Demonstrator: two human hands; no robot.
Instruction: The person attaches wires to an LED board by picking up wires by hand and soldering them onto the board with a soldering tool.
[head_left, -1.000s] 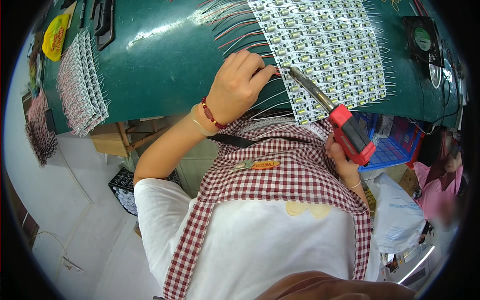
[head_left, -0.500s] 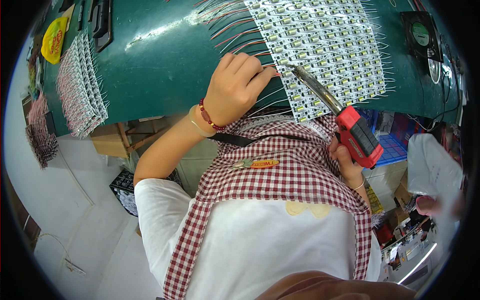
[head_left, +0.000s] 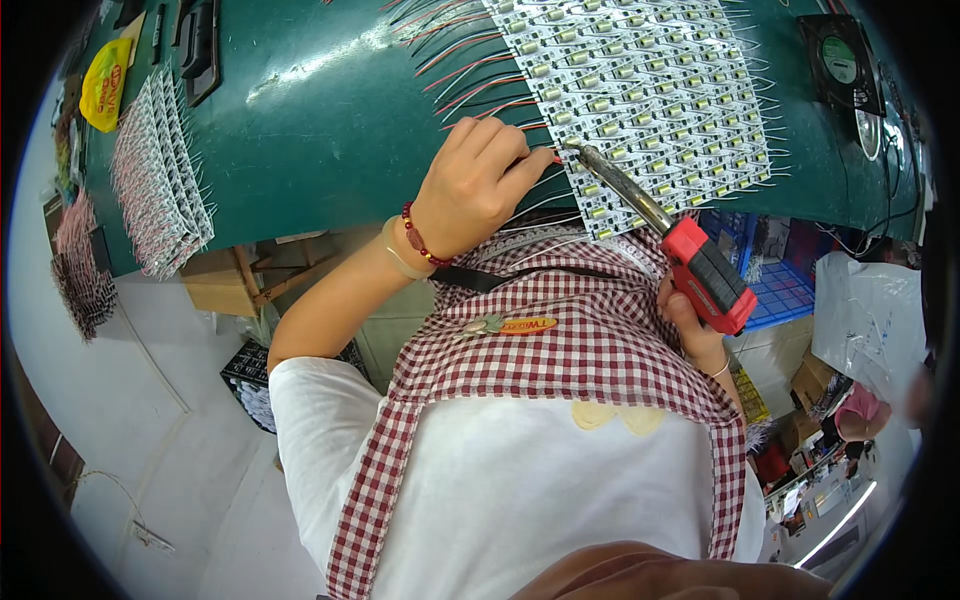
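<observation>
"Firstly, what could go wrong from here, and by what cause?"

"The left fingertips could be burned if the tip (head_left: 584,153) of the soldering iron (head_left: 685,245) were slipped leftward, since it is held just beside them. A weak joint could result if the red wire (head_left: 558,160) were shifted during heating. The circuit-board panel (head_left: 640,90) could be displaced if its near corner, apparently projected past the tabletop's edge, were bumped."

"How are the fingers set?"

"On the left hand (head_left: 475,180), thumb and forefinger are closed in a pinch on the red wire, at the panel's left edge. On the right hand (head_left: 692,325), the fingers are wrapped around the iron's handle and are partly hidden. Tip contact cannot be confirmed."

"Where is the panel located?"

"It is laid on the green tabletop (head_left: 320,130), with loose wires (head_left: 478,42) extended from its left side."
</observation>
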